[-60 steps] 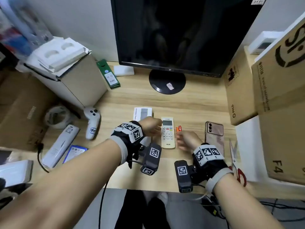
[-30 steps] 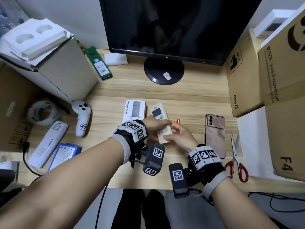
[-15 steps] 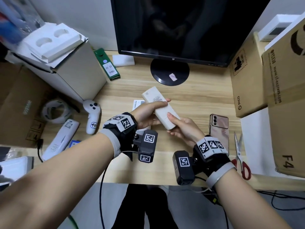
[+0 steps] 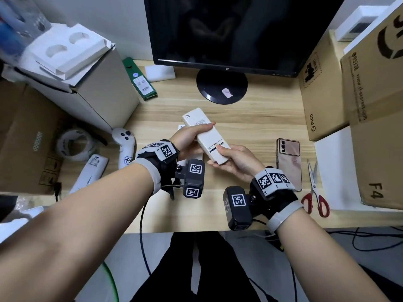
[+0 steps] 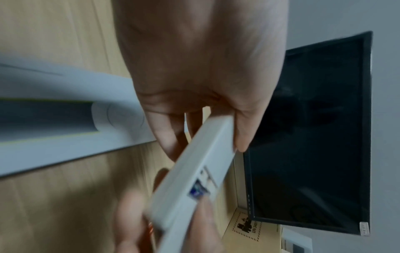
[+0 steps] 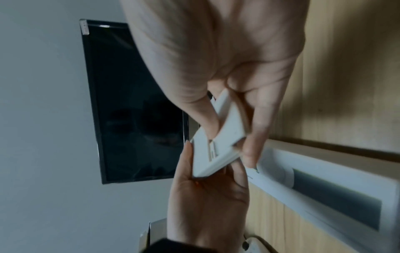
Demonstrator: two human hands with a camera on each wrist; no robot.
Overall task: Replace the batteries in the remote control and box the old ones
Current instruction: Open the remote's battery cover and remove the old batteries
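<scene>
1. A white remote control [image 4: 206,136] is held back-side up above the table [image 4: 257,127], at 6 o'clock from the monitor [image 4: 229,29].
2. The left hand [image 4: 187,138] grips its middle.
3. The right hand [image 4: 235,162] pinches the lower end, thumb on the battery cover [image 4: 219,151].

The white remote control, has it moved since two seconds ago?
Yes. The remote control was lying face up on the desk left of the phone; now the left hand and right hand hold it above the desk, back side up.
</scene>
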